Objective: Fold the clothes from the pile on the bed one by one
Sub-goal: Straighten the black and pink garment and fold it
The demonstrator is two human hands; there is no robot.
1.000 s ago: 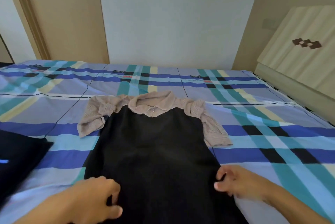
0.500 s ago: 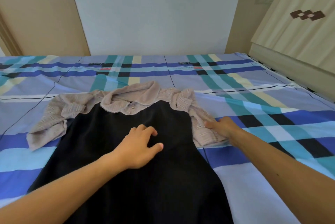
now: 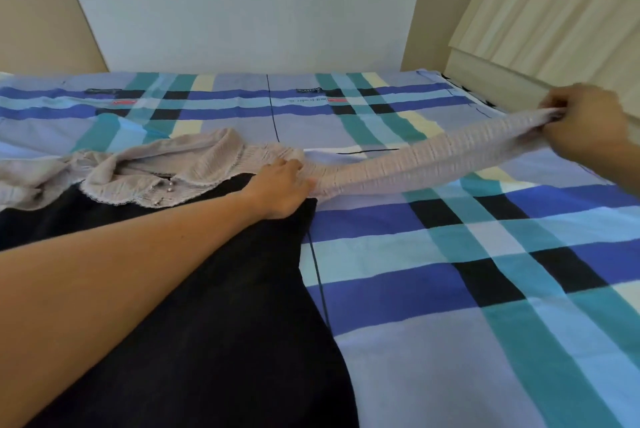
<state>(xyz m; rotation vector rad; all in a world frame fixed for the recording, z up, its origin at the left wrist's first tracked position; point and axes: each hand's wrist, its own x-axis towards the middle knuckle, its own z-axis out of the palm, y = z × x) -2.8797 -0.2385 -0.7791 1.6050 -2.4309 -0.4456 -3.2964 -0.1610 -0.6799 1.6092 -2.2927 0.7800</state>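
My left hand [image 3: 282, 186] presses with relaxed fingers on the shoulder of the dress [image 3: 242, 306], which lies on the plaid bedsheet [image 3: 467, 254] from lower left to centre. My right hand [image 3: 585, 126], upper right, pinches the cuff of the beige knit sleeve [image 3: 433, 159], which is stretched straight. I judge the shoulder needs a firm anchor and only gentle tension, so laying the sleeve across the black body doesn't drag the collar [image 3: 156, 185]. The other sleeve [image 3: 31, 181], far left, lies crumpled.

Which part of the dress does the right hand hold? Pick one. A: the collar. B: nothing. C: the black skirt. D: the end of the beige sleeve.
D: the right hand pinches the end of the beige sleeve, which stretches out straight across the bed.
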